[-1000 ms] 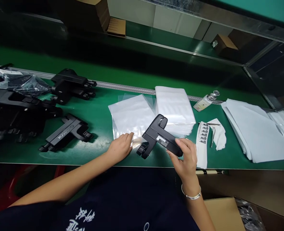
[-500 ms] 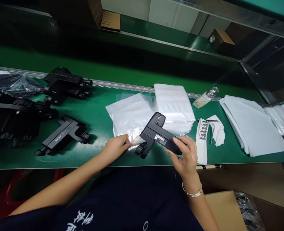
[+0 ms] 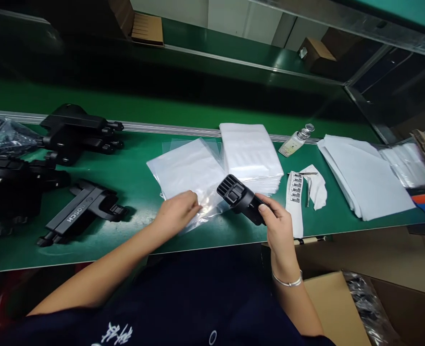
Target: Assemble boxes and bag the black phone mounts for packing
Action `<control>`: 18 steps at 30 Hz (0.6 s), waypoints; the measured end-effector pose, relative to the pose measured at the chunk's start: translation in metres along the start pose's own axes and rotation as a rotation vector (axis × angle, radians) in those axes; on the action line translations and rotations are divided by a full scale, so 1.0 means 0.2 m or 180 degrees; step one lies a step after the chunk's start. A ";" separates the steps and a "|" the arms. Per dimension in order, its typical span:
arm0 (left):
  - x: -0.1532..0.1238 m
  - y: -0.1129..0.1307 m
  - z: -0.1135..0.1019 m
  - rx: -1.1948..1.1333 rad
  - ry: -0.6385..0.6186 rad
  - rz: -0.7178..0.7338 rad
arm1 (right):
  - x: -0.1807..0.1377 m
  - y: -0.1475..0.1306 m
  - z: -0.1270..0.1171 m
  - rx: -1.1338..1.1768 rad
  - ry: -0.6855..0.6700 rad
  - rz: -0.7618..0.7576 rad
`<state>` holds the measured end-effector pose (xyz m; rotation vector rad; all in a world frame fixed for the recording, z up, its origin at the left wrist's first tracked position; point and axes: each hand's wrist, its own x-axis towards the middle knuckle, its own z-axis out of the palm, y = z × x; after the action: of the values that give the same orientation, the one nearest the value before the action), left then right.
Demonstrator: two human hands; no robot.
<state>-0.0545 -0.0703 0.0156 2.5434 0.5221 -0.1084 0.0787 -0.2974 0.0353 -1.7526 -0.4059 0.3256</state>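
Observation:
My right hand (image 3: 279, 223) is closed around one end of a black plastic part (image 3: 246, 202). A slotted, clip-like end of the part points up and left, above the bench edge. My left hand (image 3: 178, 211) pinches the near edge of a clear plastic bag (image 3: 189, 168), lying flat on the green bench. The bag's corner near the fingers is crumpled and shiny. Just behind the black part stands a thick stack of clear plastic bags (image 3: 250, 151). A similar dark part marked BOSCH (image 3: 81, 211) lies on the bench left of my left hand.
More black parts (image 3: 77, 132) are grouped at the left. To the right are a small pump bottle (image 3: 295, 142), a label strip (image 3: 294, 206), a crumpled white cloth (image 3: 317, 187) and white sheets (image 3: 364, 178). Below the bench's right side sits an open cardboard box (image 3: 331, 302).
My right hand has turned the black part, so its label no longer shows and its slotted end faces up. My left hand still pinches the bag. The camera view has shifted slightly.

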 end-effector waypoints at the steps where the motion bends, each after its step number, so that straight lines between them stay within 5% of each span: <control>1: 0.01 0.02 0.04 -0.0035 -0.0277 0.0077 | 0.00 -0.01 0.00 0.0018 0.0007 0.0028; 4: 0.04 0.02 0.11 -0.0299 -0.0800 0.0041 | 0.00 -0.02 -0.01 0.0070 0.0001 0.0085; 9: 0.07 -0.01 0.08 -0.0584 -0.0896 0.0129 | 0.01 0.00 -0.04 0.0339 -0.0091 0.0142; 18: 0.03 0.04 0.05 0.0040 -0.0067 -0.0137 | 0.03 0.06 -0.06 0.0591 -0.0231 0.0159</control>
<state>-0.0461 -0.0794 0.0091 2.5411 0.5696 -0.1542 0.0910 -0.3068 0.0263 -1.5746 -0.3721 0.4496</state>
